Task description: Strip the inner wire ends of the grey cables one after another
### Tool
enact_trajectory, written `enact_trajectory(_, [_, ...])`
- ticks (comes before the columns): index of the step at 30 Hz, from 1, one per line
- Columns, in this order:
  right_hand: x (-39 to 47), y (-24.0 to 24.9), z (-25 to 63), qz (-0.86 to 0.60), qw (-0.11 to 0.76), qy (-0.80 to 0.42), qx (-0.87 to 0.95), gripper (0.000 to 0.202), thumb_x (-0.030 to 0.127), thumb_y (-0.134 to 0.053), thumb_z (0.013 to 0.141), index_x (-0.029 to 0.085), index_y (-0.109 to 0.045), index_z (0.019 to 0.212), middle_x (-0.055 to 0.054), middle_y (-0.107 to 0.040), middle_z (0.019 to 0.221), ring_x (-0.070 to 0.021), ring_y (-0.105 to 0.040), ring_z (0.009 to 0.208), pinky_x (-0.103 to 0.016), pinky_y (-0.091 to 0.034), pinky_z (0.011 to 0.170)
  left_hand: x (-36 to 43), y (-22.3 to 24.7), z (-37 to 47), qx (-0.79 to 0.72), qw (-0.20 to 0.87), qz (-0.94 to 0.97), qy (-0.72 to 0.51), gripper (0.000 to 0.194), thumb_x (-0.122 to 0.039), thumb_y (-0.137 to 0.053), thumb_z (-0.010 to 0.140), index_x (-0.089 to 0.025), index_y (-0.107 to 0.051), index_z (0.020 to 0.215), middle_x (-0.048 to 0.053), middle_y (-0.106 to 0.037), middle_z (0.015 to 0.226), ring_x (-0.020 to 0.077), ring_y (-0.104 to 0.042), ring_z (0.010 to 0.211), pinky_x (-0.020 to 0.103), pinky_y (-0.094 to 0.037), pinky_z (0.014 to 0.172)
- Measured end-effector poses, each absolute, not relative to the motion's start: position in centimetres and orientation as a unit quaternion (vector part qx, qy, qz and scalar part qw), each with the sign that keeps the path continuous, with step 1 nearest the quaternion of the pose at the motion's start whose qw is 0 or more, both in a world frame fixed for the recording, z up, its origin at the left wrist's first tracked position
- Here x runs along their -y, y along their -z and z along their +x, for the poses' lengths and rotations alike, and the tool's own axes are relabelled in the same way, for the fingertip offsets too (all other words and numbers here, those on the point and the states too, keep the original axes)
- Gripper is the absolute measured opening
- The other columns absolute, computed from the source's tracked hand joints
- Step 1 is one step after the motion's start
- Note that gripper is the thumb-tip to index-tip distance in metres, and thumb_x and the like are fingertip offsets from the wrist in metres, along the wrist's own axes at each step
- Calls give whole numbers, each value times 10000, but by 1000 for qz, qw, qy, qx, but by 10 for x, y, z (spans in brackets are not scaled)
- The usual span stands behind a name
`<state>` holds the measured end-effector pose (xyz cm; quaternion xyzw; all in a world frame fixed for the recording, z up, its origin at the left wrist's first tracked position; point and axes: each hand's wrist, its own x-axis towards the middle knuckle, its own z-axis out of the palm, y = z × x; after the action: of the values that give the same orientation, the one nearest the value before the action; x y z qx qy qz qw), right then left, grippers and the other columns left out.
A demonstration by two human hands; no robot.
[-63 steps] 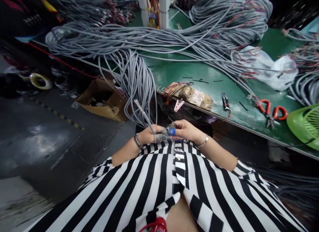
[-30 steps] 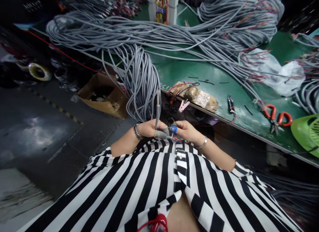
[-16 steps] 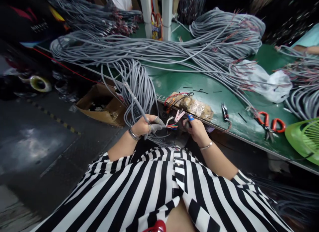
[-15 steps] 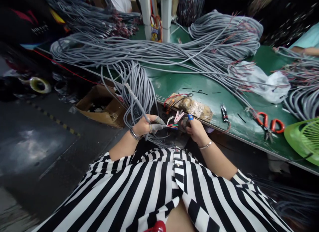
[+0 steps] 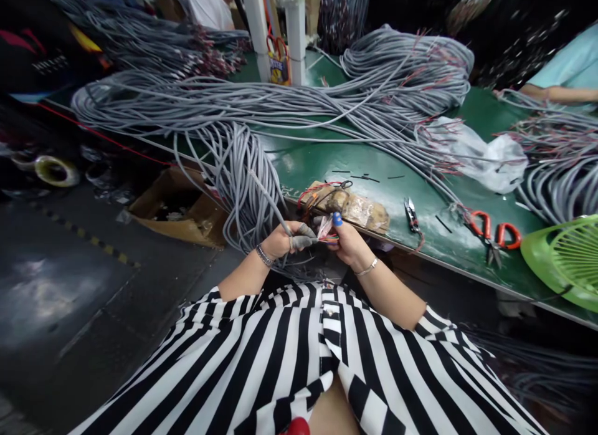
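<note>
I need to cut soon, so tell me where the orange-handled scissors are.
On the right of the head view, the scissors lie on the green table, just left of the green basket.

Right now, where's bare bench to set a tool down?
Green bench shows bare between hanging cables and black scraps. Smaller patches: between block and snips; behind white bag. Crowded: the far side, under cable heaps, and around left hand and right hand.
</note>
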<state>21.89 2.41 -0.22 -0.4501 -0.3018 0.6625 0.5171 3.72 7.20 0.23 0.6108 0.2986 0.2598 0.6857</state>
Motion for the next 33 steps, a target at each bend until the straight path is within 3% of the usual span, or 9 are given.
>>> enact_trajectory(10, [-27, 5, 211, -428, 576, -643, 269, 531, 672, -708, 646, 148, -648, 710, 48, -442, 458, -76, -371, 434, -223, -308, 456, -69, 5, 39, -279, 706, 602, -248, 449, -489, -782, 651, -75, -667, 779, -36, -534, 448, 15, -342, 300, 147, -217, 310])
enact_trajectory(17, [-25, -1, 210, -403, 583, -654, 264, 550, 675, -727, 621, 140, -655, 724, 81, -351, 418, -56, -264, 414, -207, -278, 426, -65, 8, 40, -277, 704, 609, -240, 419, -472, -768, 677, -79, -650, 763, -42, -521, 452, 15, -340, 305, 146, -221, 308])
enact_trajectory(22, [-25, 4, 210, -403, 565, -673, 254, 614, 742, -652, 643, 142, -645, 770, 51, -456, 482, -43, -259, 402, -196, -226, 391, -65, 11, 37, -262, 713, 606, -238, 402, -456, -762, 690, -78, -655, 777, -41, -513, 443, 20, -335, 300, 148, -209, 305])
enact_trajectory(26, [-22, 9, 214, -411, 532, -702, 236, 628, 786, -606, 640, 164, -578, 721, 67, -411, 473, -34, -212, 379, -185, -87, 360, -64, 9, 31, -247, 727, 595, -239, 417, -458, -773, 672, -72, -669, 790, -34, -507, 433, 27, -337, 305, 154, -204, 307])
enact_trajectory(33, [-7, 9, 224, -410, 499, -716, 264, 616, 768, -615, 648, 160, -550, 724, 54, -500, 564, -7, -135, 389, -179, -30, 370, -44, 4, 18, -224, 727, 629, -161, 394, -430, -765, 682, -53, -705, 778, 12, -555, 479, 51, -426, 370, 156, -303, 356])
